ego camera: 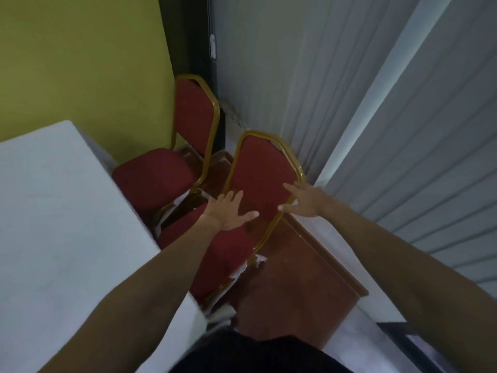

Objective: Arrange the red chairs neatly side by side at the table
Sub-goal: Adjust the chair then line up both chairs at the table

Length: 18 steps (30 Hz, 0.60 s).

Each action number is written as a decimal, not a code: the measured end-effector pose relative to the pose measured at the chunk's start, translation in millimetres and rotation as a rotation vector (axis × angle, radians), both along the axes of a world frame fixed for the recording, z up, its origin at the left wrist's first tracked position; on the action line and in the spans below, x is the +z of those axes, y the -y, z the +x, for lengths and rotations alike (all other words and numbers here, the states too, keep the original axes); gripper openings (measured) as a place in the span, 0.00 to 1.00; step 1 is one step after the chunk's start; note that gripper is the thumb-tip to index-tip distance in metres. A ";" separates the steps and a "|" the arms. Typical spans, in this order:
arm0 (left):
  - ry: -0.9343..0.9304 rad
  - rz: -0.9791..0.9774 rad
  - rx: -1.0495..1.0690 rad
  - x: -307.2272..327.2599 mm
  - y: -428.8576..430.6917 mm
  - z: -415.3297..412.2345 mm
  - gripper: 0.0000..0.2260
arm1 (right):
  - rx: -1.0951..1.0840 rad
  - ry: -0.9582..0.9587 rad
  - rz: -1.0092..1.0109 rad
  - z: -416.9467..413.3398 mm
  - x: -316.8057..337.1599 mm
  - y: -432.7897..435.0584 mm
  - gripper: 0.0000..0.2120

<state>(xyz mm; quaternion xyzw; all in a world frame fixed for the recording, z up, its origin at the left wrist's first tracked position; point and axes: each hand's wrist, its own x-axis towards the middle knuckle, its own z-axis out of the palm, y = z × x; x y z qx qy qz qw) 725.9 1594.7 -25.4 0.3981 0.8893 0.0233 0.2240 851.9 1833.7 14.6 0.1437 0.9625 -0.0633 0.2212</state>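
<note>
Both hands are stretched forward with straight, spread fingers, and neither one grips anything. The left hand (230, 211) is over the lower part of the backrest of the near red chair (258, 168). The right hand (304, 200) is at the right side of the same backrest, on its golden frame. I cannot tell if the palms really press the chair.

The far red chair (153, 176) stands beyond the left hand and to its left, just beside the near one. Both chairs face the table (53, 211) with the white cloth, which is left of the left hand. Under the right hand there is a brown wooden surface (295, 265). Grey vertical blinds (349, 76) hang beyond and to the right of the right hand.
</note>
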 end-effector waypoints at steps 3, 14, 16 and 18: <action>0.003 0.004 0.058 -3.9 -30.2 -13.6 0.45 | 0.137 0.024 0.042 -38.8 -0.5 -46.0 0.48; 0.090 0.130 0.527 -22.6 -138.5 -29.0 0.50 | 0.563 0.086 0.023 -185.5 19.9 -177.6 0.57; 0.092 0.169 0.603 -24.8 -156.3 -23.4 0.50 | 0.697 0.134 0.088 -207.4 25.5 -189.7 0.57; 0.102 0.191 0.668 -26.5 -169.8 -14.3 0.50 | 0.835 0.160 0.139 -227.0 34.1 -197.5 0.57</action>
